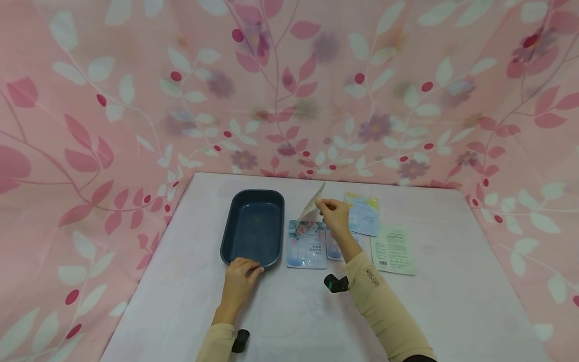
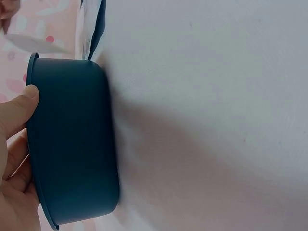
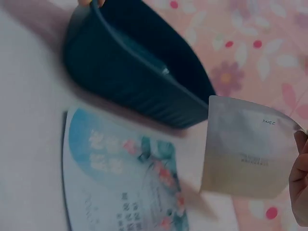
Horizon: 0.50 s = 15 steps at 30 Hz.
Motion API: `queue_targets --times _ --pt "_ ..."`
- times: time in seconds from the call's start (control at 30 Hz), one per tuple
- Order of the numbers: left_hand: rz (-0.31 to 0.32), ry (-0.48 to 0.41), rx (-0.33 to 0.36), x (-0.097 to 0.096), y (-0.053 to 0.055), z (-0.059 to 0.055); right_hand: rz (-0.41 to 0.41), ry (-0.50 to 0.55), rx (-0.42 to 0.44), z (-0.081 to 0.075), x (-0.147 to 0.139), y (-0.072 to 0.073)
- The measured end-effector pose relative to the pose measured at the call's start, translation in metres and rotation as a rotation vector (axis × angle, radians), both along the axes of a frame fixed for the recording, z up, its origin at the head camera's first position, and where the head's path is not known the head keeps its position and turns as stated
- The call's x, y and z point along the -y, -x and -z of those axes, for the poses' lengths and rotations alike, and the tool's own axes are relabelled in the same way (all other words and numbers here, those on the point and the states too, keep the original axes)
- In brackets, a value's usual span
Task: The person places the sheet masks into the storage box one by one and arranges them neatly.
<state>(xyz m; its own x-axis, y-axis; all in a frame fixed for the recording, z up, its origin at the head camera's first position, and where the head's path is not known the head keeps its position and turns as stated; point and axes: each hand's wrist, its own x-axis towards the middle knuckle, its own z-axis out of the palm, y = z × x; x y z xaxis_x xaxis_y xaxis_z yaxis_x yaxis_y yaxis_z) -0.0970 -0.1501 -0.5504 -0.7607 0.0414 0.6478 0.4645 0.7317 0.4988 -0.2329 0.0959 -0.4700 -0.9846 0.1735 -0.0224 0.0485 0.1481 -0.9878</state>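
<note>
My left hand (image 1: 241, 281) holds the near rim of a dark blue plastic basin (image 1: 255, 231), with the thumb on the outer wall in the left wrist view. Inside the basin no object shows. In my right hand (image 1: 335, 216), a pale sheet mask packet (image 3: 250, 149) is pinched by one edge, raised above the table to the right of the basin; small print reading 23ml is on it. Just below it lies a blue packet with a flower print (image 1: 306, 246), flat on the table beside the basin.
Right of the flowered packet, another pale blue packet (image 1: 334, 249) lies partly under my right forearm. A light blue and yellow packet (image 1: 364, 213) is behind it, and a pale green one (image 1: 392, 249) lies farther right. A pink floral cloth (image 1: 289, 100) hangs behind the white table (image 1: 452, 281).
</note>
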Motion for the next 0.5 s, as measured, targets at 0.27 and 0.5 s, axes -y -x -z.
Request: queue_targets --times 0.27,0.5 --pt "-0.004 0.0 0.004 -0.002 -0.001 -0.002 -0.05 0.14 -0.095 -0.031 0.017 -0.009" --pt "-0.008 -0.002 0.004 -0.001 -0.002 -0.003 -0.145 0.275 -0.191 -0.05 0.044 -0.014"
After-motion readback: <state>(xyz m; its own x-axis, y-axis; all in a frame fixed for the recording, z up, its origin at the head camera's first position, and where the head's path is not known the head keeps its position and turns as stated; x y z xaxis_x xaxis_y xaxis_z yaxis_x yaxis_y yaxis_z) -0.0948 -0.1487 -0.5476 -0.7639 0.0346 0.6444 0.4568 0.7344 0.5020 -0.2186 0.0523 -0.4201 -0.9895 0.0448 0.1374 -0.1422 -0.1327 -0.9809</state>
